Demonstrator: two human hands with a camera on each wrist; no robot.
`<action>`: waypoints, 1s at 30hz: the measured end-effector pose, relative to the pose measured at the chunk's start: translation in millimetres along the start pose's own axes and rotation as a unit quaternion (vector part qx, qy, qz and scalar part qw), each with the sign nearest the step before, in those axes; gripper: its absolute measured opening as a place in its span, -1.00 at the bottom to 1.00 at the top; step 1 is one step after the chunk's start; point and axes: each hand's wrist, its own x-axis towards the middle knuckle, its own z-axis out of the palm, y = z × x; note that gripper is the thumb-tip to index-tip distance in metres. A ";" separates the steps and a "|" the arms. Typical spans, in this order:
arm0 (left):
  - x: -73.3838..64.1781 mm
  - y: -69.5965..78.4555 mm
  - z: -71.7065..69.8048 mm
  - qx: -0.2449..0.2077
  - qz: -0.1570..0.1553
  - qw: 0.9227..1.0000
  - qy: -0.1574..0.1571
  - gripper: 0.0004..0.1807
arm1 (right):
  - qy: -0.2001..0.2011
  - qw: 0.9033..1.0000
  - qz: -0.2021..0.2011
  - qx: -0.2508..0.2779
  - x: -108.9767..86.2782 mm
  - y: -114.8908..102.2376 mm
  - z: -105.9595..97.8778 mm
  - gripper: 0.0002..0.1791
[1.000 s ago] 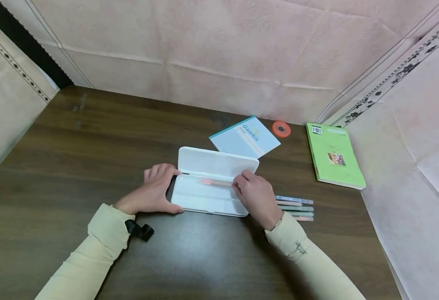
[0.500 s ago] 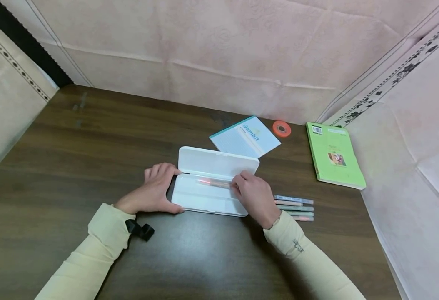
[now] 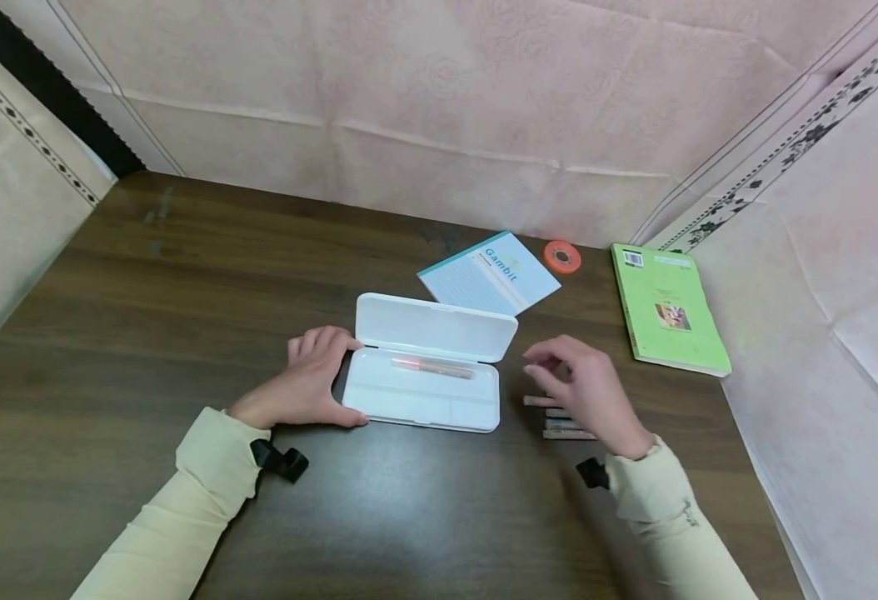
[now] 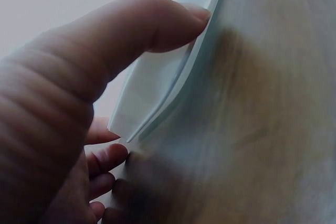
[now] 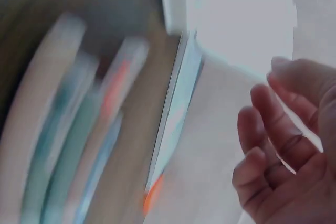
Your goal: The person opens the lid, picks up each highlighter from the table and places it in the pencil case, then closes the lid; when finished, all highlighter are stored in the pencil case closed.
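Left of centre in the head view, the left hand (image 3: 300, 379) grips the open white case (image 3: 401, 396), mid-frame, one pen (image 3: 434, 367) inside (unseen in the left wrist view). Right of centre, the right hand (image 3: 587, 385), fingers loosely bent and free, hovers over other pens (image 5: 73, 150), whose green and blue barrels only the right wrist view shows.

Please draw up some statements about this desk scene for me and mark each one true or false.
1. One pen lies inside the open white case. True.
2. The right hand is holding a pen. False: it holds nothing.
3. The left hand touches the white case. True.
4. The round red item lies between the notebook and the green book. True.
5. The green book stands upright. False: it lies flat on the table.
6. Every pen is in the case. False: other pens lie to its right.
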 end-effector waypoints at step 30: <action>0.7 -0.7 0.4 -0.004 -0.010 1.000 -0.010 -0.01 | -0.075 0.994 0.049 -0.066 -59.7 125.6 -43.2 -0.84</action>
